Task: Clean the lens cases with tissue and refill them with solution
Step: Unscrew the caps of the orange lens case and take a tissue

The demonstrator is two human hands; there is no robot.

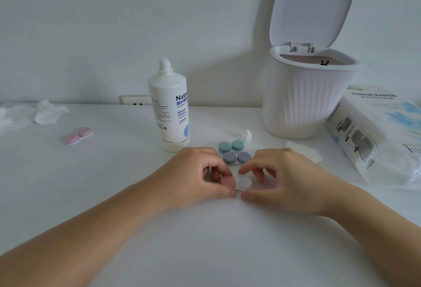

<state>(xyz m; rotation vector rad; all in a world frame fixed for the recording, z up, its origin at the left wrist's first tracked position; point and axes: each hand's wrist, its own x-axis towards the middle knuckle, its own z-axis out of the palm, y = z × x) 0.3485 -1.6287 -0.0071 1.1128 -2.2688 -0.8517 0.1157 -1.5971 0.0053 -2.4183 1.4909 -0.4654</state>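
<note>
Lying crosswise between left hand (200, 173) and right hand (280, 177), lens case (237, 183)

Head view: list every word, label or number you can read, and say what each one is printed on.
"Nato", cut off at the edge: solution bottle.
"Contact L", cut off: same bottle, under blue Chinese characters too blurred for me to quote.
"20H": same bottle, among more small print too blurred to read.
"TISSUE PAPER": tissue pack; the smaller lines below are too blurred.
Lens cases, bin: no text visible.
</note>
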